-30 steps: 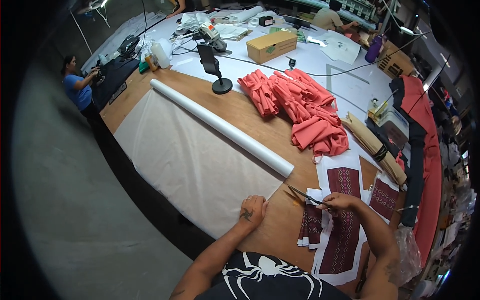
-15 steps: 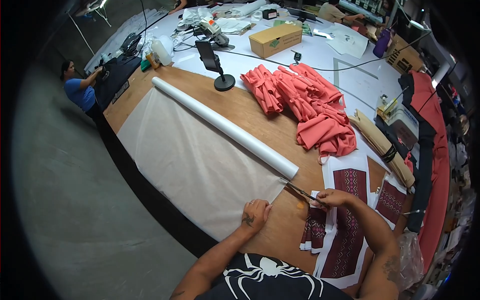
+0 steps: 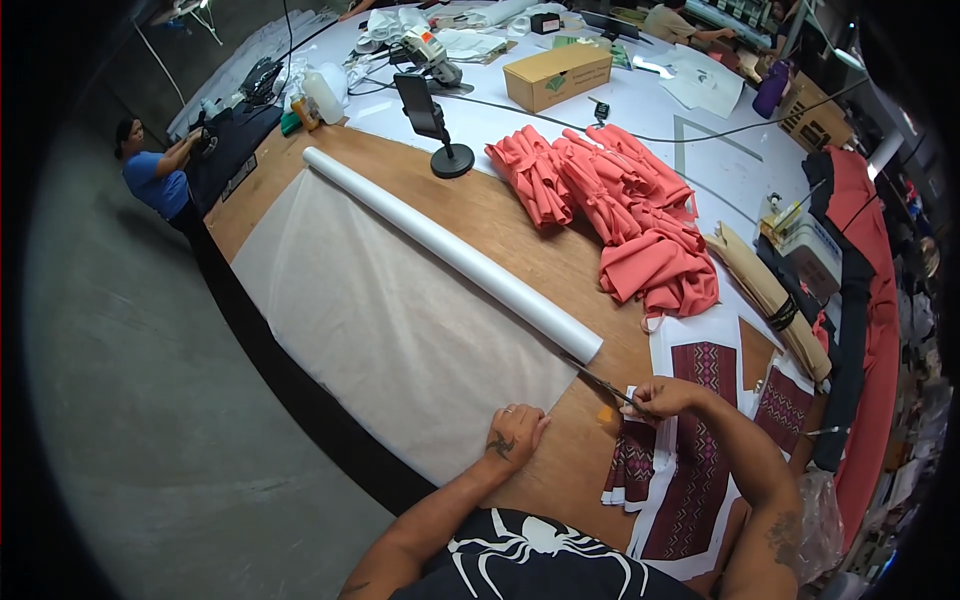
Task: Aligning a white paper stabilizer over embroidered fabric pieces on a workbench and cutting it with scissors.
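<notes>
A thin, pale, see-through sheet [image 3: 400, 330] is spread over the wooden tabletop, running out from a long white roll [image 3: 460, 260]. My left hand [image 3: 517, 436] lies palm down on the sheet's near right edge, fingers resting flat with nothing gripped. In my right hand [image 3: 660, 398] is a pair of scissors [image 3: 606, 385], fingers wrapped around the handles. The blades point left, their tips at the sheet's right edge close to the near end of the roll. Just below my right hand lie patterned maroon fabric pieces [image 3: 632, 455] with white edges.
Bundled coral fabric [image 3: 640, 220] is heaped beyond the roll. A phone on a stand [image 3: 425, 120], a cardboard box [image 3: 560, 78] and a cutting machine [image 3: 430, 55] stand farther back. A long patterned strip [image 3: 700, 450] lies at right. Another person [image 3: 160, 175] works at far left.
The scissor blades, slightly apart before, now look closer together at the sheet's edge. My left hand stays on the sheet. The whole view has shifted slightly.
</notes>
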Action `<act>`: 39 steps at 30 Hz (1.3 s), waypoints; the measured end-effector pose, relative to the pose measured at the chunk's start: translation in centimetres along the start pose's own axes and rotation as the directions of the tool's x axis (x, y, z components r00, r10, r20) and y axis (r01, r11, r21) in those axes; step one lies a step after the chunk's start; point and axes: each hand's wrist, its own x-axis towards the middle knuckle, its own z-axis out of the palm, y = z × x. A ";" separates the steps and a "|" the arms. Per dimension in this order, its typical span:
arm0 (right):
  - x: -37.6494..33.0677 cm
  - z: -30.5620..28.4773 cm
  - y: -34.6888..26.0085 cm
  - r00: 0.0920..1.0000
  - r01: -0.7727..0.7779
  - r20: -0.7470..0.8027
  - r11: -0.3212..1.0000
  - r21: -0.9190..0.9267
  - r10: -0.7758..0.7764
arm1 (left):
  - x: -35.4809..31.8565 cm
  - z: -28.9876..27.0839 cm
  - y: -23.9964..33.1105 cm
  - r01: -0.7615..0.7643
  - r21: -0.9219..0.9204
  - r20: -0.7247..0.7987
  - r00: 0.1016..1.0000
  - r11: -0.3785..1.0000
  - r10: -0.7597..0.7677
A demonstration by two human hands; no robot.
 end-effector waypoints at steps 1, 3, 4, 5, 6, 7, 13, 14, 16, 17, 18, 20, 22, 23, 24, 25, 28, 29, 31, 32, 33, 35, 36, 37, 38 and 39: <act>-0.2 0.0 -0.4 1.000 -0.008 -0.001 1.000 0.010 0.008 | 0.0 -0.1 -0.1 0.020 -0.005 0.046 0.999 1.000 -0.020; -0.2 -0.2 -0.9 1.000 -0.019 -0.007 1.000 0.021 0.019 | 1.0 -0.8 -0.3 0.074 0.058 0.029 0.997 0.996 -0.076; -0.1 -0.3 -1.2 0.999 -0.046 -0.010 0.999 0.001 0.046 | 1.7 -1.2 -0.5 0.129 0.121 0.010 0.991 0.984 -0.131; 0.0 -0.2 -1.3 0.997 -0.074 -0.014 0.997 -0.018 0.074 | 2.5 -1.5 -1.1 0.130 0.118 0.010 0.991 0.984 -0.132; 0.2 -0.3 -1.5 0.997 -0.074 -0.015 0.997 -0.023 0.073 | 3.4 -1.8 -2.0 0.184 0.243 0.041 0.979 0.952 -0.200; 0.6 -0.2 -1.4 0.997 -0.073 -0.008 0.997 -0.001 0.073 | 3.9 -2.0 -2.6 0.229 0.366 0.063 0.961 0.902 -0.270; 2.1 -0.1 -2.6 1.000 -0.019 -0.006 0.999 -0.046 0.019 | 3.8 -2.1 -3.8 0.250 0.366 0.236 0.907 0.896 -0.349; 2.2 -0.2 -2.5 1.000 -0.003 0.011 0.999 -0.039 0.004 | 3.9 -2.0 -3.8 0.249 0.364 0.238 0.907 0.897 -0.348; 1.9 0.0 -3.5 1.000 -0.008 0.019 0.997 -0.077 0.009 | 3.7 -2.1 -4.0 0.254 0.354 0.228 0.910 0.900 -0.347; 1.7 0.1 -4.0 1.000 -0.012 0.023 0.994 -0.113 0.014 | 3.7 -2.2 -4.0 0.258 0.355 0.227 0.909 0.899 -0.350; 1.6 0.1 -4.4 1.000 -0.013 0.022 0.993 -0.114 0.016 | 3.7 -2.2 -4.0 0.260 0.350 0.234 0.906 0.900 -0.353; 1.5 0.2 -5.0 0.999 -0.033 0.007 0.997 -0.073 0.034 | 3.8 -2.3 -3.9 0.263 0.343 0.241 0.903 0.901 -0.356; 2.0 0.4 -5.8 0.998 -0.062 -0.031 0.994 -0.087 0.060 | 3.7 -2.4 -3.9 0.271 0.358 0.249 0.895 0.893 -0.371; 2.2 0.5 -6.2 0.994 -0.089 -0.069 0.991 -0.098 0.083 | 3.6 -2.3 -4.0 0.273 0.356 0.249 0.894 0.894 -0.372; 2.3 0.6 -6.4 0.994 -0.092 -0.068 0.991 -0.101 0.086 | 3.6 -2.3 -4.1 0.272 0.342 0.241 0.900 0.900 -0.363; 2.5 0.8 -6.6 0.995 -0.079 -0.070 0.990 -0.115 0.071 | 3.6 -2.3 -4.2 0.271 0.329 0.232 0.906 0.905 -0.355; 3.0 0.4 -6.4 0.997 -0.062 -0.044 0.989 -0.133 0.056 | 3.6 -2.2 -4.2 0.266 0.320 0.233 0.908 0.909 -0.347; 3.1 0.3 -6.3 0.998 -0.055 -0.016 0.989 -0.134 0.053 | 3.6 -2.2 -4.2 0.268 0.317 0.232 0.908 0.910 -0.348; 3.2 0.7 -7.5 0.997 -0.073 -0.041 0.994 -0.085 0.070 | 3.6 -2.2 -4.3 0.262 0.312 0.231 0.912 0.913 -0.340; 3.3 0.9 -8.2 0.994 -0.087 -0.064 0.996 -0.034 0.084 | 3.6 -2.3 -4.4 0.262 0.309 0.231 0.912 0.914 -0.340; 3.6 1.0 -8.6 0.994 -0.090 -0.067 0.995 -0.035 0.087 | 3.5 -2.2 -4.5 0.265 0.312 0.228 0.911 0.912 -0.343; 4.0 1.0 -9.5 0.995 -0.085 -0.065 0.986 -0.145 0.077 | 3.4 -2.2 -4.7 0.269 0.312 0.224 0.911 0.911 -0.346; 4.1 0.8 -9.4 0.995 -0.087 -0.068 0.985 -0.148 0.078 | 3.4 -2.2 -4.7 0.266 0.310 0.222 0.913 0.913 -0.341; 4.2 0.7 -9.1 0.999 -0.040 -0.026 0.993 -0.114 0.037 | 3.5 -2.2 -4.7 0.262 0.308 0.221 0.915 0.914 -0.337; 4.3 0.5 -9.0 1.000 0.006 0.015 0.997 -0.077 -0.005 | 3.6 -2.1 -4.7 0.263 0.306 0.218 0.916 0.915 -0.336; 4.5 0.7 -9.0 1.000 0.004 0.017 0.997 -0.080 -0.003 | 3.5 -2.1 -4.6 0.269 0.296 0.224 0.914 0.917 -0.340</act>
